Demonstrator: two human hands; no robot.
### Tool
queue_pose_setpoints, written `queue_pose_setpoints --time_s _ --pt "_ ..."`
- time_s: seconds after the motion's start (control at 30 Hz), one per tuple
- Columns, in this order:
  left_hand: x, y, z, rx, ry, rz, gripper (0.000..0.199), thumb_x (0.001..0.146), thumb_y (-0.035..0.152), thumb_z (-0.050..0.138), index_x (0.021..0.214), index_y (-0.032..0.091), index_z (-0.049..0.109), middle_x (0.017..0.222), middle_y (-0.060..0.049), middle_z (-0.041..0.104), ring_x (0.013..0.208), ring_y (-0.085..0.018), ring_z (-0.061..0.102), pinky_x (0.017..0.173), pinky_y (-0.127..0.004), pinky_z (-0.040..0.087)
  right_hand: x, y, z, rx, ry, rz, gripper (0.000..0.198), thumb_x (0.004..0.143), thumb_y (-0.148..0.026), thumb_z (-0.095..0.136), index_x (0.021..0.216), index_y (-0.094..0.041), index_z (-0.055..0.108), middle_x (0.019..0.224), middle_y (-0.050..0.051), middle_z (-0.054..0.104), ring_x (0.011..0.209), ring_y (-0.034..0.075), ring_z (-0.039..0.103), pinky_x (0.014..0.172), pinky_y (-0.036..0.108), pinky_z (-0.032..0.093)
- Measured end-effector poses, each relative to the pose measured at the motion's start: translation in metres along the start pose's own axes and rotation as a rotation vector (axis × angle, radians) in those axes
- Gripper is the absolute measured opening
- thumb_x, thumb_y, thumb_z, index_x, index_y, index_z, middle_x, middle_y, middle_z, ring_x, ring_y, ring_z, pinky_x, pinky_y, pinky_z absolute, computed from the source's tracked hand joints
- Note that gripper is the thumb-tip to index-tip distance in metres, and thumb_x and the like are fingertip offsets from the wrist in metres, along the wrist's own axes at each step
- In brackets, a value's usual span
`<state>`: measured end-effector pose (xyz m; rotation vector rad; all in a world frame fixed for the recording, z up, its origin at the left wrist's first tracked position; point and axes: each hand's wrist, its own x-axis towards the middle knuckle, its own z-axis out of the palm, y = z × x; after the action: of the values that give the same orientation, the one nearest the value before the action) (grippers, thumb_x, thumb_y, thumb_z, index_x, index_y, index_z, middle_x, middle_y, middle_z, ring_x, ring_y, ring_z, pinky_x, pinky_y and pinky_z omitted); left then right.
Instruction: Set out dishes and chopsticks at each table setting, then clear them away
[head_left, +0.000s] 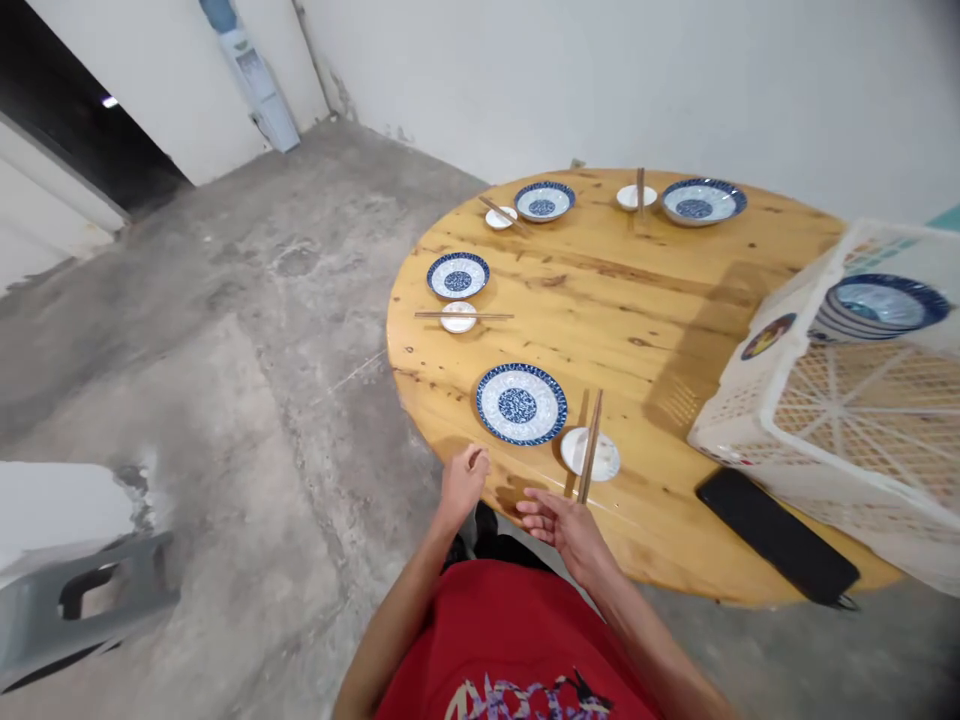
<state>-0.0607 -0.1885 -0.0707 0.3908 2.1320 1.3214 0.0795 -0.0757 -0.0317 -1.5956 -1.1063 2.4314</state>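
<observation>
My left hand [463, 486] is over the near table edge, its fingers curled in and nothing showing in them. My right hand [564, 530] is held out to its right with fingers apart, holding nothing. Just beyond both lies a blue-and-white plate [520, 404]. Beside that plate is a small white dish [577, 450] with a pair of chopsticks [591, 440] resting across it; their near end is close to my right hand. Neither hand appears to touch the plate or the dish.
The round wooden table [570, 330] bears more settings: a left plate [458, 275], a back plate [545, 202] and a back-right plate [703, 202], each with dish and chopsticks. On the right are a white plastic crate [750, 390] holding blue-and-white bowls [881, 305] and a black phone-like object [776, 535].
</observation>
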Motion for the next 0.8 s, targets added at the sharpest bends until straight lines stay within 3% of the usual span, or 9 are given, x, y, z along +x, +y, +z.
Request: queue_pose_setpoints --time_s 0.17,0.33,0.5,0.67,0.8 --pt "0.0 -0.003 -0.006 -0.003 0.011 -0.067 0.027 0.088 0.037 0.048 0.092 0.019 0.068 0.085 -0.006 0.072 0.075 -0.019 0.068 0.067 -0.028 0.05 0.039 -0.016 0.021 0.091 -0.004 0.037 0.013 0.085 -0.022 0.066 0.095 -0.014 0.067 0.079 0.01 0.076 0.051 0.012 0.064 0.046 0.018 0.05" --pt "0.009 -0.006 -0.017 -0.067 0.09 -0.106 0.034 0.085 0.043 0.048 0.091 0.018 0.068 0.086 -0.006 0.072 0.075 -0.019 0.068 0.066 -0.028 0.049 0.061 -0.014 0.026 0.119 0.011 0.018 0.02 0.088 -0.031 0.066 0.099 -0.013 0.066 0.084 0.011 0.077 0.054 0.013 0.066 0.046 0.018 0.049" --pt "0.032 -0.006 -0.033 -0.107 0.071 -0.114 0.04 0.083 0.051 0.052 0.096 0.017 0.07 0.085 -0.006 0.073 0.076 -0.02 0.068 0.068 -0.029 0.049 0.082 -0.006 0.026 0.183 0.041 -0.029 0.024 0.089 -0.036 0.066 0.096 -0.013 0.064 0.09 0.013 0.078 0.054 0.012 0.065 0.047 0.019 0.05" --pt "0.069 0.006 -0.07 -0.116 0.004 -0.099 0.047 0.081 0.059 0.056 0.092 0.016 0.071 0.087 -0.009 0.074 0.077 -0.022 0.068 0.067 -0.03 0.05 0.102 0.0 0.044 0.273 0.14 -0.102 0.029 0.083 -0.039 0.071 0.09 -0.012 0.063 0.086 0.015 0.077 0.053 0.014 0.065 0.046 0.02 0.051" --pt "0.105 0.008 -0.122 -0.138 -0.032 -0.059 0.055 0.076 0.065 0.061 0.095 0.015 0.073 0.088 -0.011 0.075 0.078 -0.023 0.068 0.068 -0.031 0.051 0.119 0.002 0.068 0.396 0.349 -0.158 0.023 0.079 -0.031 0.072 0.089 -0.015 0.06 0.068 0.009 0.072 0.053 0.018 0.068 0.045 0.022 0.052"
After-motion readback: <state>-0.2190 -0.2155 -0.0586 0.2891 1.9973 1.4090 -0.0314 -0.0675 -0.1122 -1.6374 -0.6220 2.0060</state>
